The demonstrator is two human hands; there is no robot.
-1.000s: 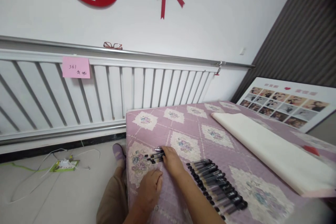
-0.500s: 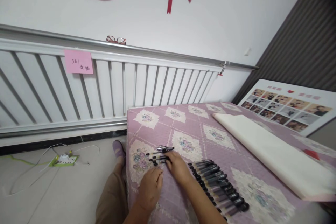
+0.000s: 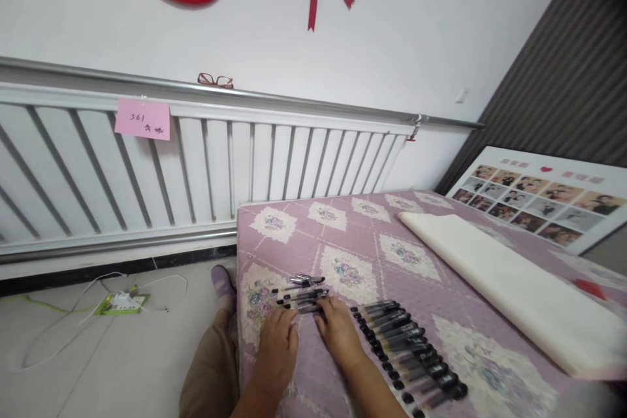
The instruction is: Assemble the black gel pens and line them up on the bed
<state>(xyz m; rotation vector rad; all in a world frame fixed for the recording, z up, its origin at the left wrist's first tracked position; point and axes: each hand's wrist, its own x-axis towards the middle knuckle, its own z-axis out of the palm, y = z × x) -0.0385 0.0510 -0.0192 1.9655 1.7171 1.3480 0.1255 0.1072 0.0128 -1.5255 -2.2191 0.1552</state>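
Note:
A small group of black gel pens (image 3: 300, 298) lies crosswise on the purple floral mattress (image 3: 306, 251), close to its left side. My left hand (image 3: 277, 343) has its fingers closed at the left end of the nearest pen (image 3: 307, 309). At that pen's capped right end are the curled fingers of my right hand (image 3: 339, 334); the fingertips are partly hidden. To the right of my right forearm, a long row of black-capped pens (image 3: 406, 346) lies side by side, running toward me.
A rolled cream sheet (image 3: 484, 281) lies on the mattress's right part, before a photo board (image 3: 533, 202). Behind the mattress stands a white radiator (image 3: 294, 157) with a pink note (image 3: 142, 119). A power strip (image 3: 122, 303) with cables is on the floor at left.
My right hand has shifted slightly right and down, off the middle of the small group. My left hand has moved up to the nearest pen's left end. More of the group shows.

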